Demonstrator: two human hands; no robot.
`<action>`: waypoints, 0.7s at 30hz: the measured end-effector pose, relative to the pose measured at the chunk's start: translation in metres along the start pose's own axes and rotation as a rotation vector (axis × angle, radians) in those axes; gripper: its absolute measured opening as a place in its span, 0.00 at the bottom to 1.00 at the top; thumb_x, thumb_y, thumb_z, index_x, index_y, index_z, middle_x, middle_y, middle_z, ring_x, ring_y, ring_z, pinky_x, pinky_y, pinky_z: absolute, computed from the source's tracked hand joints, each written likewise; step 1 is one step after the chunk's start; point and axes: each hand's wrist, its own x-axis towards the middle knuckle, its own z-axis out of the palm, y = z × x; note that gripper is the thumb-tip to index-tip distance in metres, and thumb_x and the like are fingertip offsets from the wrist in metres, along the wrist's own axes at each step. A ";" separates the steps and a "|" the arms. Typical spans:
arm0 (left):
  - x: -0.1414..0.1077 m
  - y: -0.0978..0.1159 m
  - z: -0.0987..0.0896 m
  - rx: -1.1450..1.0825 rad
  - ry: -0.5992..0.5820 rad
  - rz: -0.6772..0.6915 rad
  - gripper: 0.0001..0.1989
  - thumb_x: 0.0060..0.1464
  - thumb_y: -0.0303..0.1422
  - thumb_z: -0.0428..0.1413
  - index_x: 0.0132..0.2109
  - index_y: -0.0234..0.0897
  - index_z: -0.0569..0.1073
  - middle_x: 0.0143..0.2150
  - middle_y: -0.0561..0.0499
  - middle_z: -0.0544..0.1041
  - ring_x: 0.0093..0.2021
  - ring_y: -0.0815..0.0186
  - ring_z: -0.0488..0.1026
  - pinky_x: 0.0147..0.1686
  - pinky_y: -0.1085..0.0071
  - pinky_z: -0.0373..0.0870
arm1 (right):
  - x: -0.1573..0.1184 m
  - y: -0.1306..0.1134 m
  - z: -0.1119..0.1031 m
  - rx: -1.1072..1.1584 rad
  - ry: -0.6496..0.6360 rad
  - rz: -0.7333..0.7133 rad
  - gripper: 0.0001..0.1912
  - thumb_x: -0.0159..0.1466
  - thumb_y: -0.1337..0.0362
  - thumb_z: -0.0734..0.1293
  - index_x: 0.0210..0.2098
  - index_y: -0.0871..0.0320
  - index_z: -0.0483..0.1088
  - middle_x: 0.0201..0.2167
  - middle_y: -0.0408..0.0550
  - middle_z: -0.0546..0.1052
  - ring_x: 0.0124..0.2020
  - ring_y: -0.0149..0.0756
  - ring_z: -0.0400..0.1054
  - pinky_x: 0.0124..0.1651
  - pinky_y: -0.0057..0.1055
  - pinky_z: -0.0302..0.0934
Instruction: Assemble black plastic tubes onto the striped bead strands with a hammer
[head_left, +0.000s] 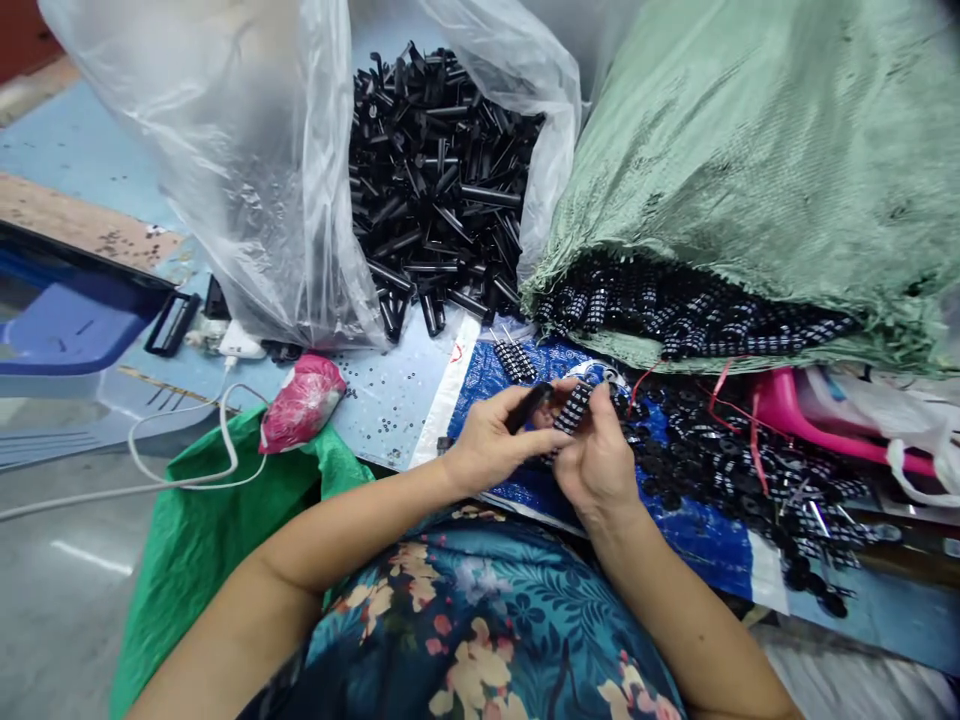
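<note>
Over the front edge of the table, my left hand [489, 440] is closed on a dark tubular plastic piece [529, 407]. Close beside it, my right hand [602, 462] pinches a short black piece with rows of white marks [574, 406]. The two pieces are near each other; whether they touch cannot be made out. A similar checkered piece with thin metal pins [513, 358] lies just behind my hands on a blue and white plastic sheet [480, 365].
A clear plastic bag [300, 200] spills black plastic tubes [442, 190]. A green woven sack [750, 150] holds many checkered pieces [675, 305]. Black discs and metal pins [810, 520] lie at right near a pink basket [780, 410]. A white cable [225, 430] hangs at left by a green bag [202, 540].
</note>
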 end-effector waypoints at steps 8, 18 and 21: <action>-0.004 0.002 -0.007 0.001 -0.043 -0.108 0.17 0.50 0.42 0.66 0.29 0.36 0.69 0.24 0.57 0.63 0.26 0.72 0.57 0.26 0.72 0.54 | -0.007 0.003 -0.032 -0.866 -0.244 -0.654 0.55 0.59 0.39 0.71 0.74 0.52 0.42 0.72 0.63 0.54 0.74 0.58 0.46 0.66 0.58 0.61; -0.011 0.002 -0.004 0.021 0.106 -0.057 0.23 0.64 0.53 0.50 0.35 0.36 0.72 0.29 0.53 0.70 0.30 0.69 0.64 0.33 0.71 0.64 | -0.019 -0.006 -0.030 -1.159 -0.264 -1.104 0.54 0.58 0.51 0.76 0.74 0.58 0.47 0.65 0.64 0.67 0.63 0.56 0.67 0.61 0.51 0.70; -0.012 0.002 -0.003 -0.075 0.086 -0.035 0.21 0.59 0.51 0.58 0.41 0.35 0.76 0.34 0.52 0.73 0.35 0.68 0.66 0.38 0.71 0.66 | -0.023 -0.004 -0.027 -1.226 -0.179 -1.144 0.53 0.59 0.49 0.75 0.74 0.56 0.47 0.64 0.63 0.69 0.61 0.57 0.69 0.60 0.51 0.71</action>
